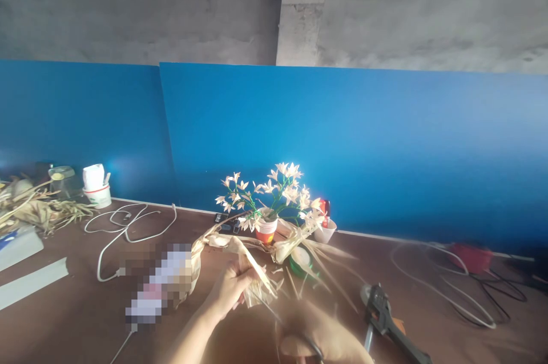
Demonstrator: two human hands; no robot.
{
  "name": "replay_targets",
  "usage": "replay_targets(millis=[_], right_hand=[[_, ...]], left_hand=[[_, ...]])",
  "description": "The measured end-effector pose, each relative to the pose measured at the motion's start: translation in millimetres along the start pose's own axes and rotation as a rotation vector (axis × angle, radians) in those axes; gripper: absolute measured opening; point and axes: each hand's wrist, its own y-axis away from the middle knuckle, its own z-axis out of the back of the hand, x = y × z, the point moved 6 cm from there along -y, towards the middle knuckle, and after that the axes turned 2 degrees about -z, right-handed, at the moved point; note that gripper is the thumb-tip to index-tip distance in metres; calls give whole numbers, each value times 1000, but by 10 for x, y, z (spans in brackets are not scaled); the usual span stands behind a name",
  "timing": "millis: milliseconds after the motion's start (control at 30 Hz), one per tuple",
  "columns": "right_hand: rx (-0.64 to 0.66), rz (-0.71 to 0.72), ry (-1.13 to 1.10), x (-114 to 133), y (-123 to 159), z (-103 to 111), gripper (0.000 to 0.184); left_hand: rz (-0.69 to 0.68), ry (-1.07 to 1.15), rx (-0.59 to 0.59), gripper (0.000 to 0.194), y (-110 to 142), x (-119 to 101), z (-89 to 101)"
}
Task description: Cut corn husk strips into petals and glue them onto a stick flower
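My left hand (231,287) is closed, thumb against fingers, on a pale dried corn husk (246,255). The husk's loose strips fan out to the right of the thumb. My right hand (321,330), blurred by motion, is wrapped round what look like scissors (270,308). Their thin dark blade points up and left at the lower edge of the husk; my palm hides most of the handles. Just beyond my hands, white artificial flowers (289,190) on green stems stand in a striped paper cup (266,230). A green-rimmed roll (301,260) lies to its right.
A black glue gun (381,312) lies at right, near a pale cable (466,307) and a red object (471,257). Left are a white cord (126,230), a pixelated object (160,287), a white cup (97,195) and dried husks (47,210). A blue partition (342,141) closes the table's back.
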Motion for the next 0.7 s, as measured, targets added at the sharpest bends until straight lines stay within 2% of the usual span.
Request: replay_targets(millis=[533,700], right_hand=[[-55,18,67,33,-7,12,22],[-92,39,114,49,-44,15,16]], left_hand=[[-6,40,-34,39,-12,18,25],[-17,41,-45,45,-29,38,45]])
